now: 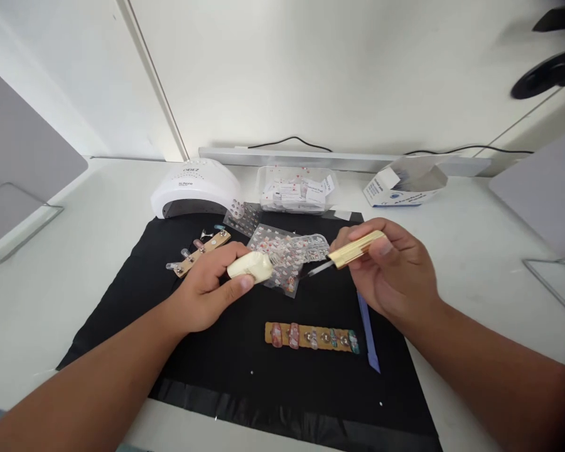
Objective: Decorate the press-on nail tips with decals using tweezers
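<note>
My left hand (219, 285) grips a cream nail polish bottle (250, 268), tilted so that its uncapped neck points right. Between the fingers of my right hand (395, 270) is the gold nail polish brush cap (358, 248); its brush (319, 270) points down and left, apart from the bottle. Beneath them lie a nail sticker sheet (282, 285) and a clear plastic case (313, 247). Nearer me, a wooden strip (300, 336) bears several decorated false nails. Another nail strip (223, 238) lies by my left hand, partly hidden by it.
A white nail lamp (195, 185) stands at the back left of the black mat (207, 364). Behind the mat are a plastic tub (297, 204) of packets and an opened pad box (402, 188). A purple file-like stick (370, 339) lies at right; a second sticker sheet (242, 216) is near the lamp.
</note>
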The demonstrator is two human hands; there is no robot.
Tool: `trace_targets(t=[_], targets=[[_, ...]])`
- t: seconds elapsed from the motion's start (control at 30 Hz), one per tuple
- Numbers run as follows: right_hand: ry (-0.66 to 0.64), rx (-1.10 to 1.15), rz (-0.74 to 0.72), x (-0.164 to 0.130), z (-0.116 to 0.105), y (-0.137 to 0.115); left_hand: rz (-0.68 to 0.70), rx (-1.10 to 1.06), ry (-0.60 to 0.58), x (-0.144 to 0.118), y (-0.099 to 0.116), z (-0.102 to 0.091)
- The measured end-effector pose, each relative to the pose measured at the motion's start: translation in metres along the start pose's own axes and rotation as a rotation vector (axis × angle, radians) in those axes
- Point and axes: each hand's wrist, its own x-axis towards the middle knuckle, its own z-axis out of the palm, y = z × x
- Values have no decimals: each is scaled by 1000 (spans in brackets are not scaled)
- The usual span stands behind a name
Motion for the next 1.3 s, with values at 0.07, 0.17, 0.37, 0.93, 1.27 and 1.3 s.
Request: trace_targets(t=[0.07, 0.17, 0.37, 0.93, 1.27, 1.3], targets=[[-176, -37, 35, -1, 0, -1, -7, 16, 51, -1, -4, -1], [-352, -88, 107, -3, 3, 0, -15, 33, 86, -2, -7, 0], [-430, -189, 114, -8, 9, 2, -26, 64, 81, -1, -5, 0], [-486, -290, 90, -7, 17, -4, -21, 127, 78, 1, -1, 1], [-381, -208, 138, -8, 14, 2, 3, 124, 63, 1, -2, 0], [-395, -203, 136, -8, 15, 1, 5, 123, 61, 1, -2, 0]])
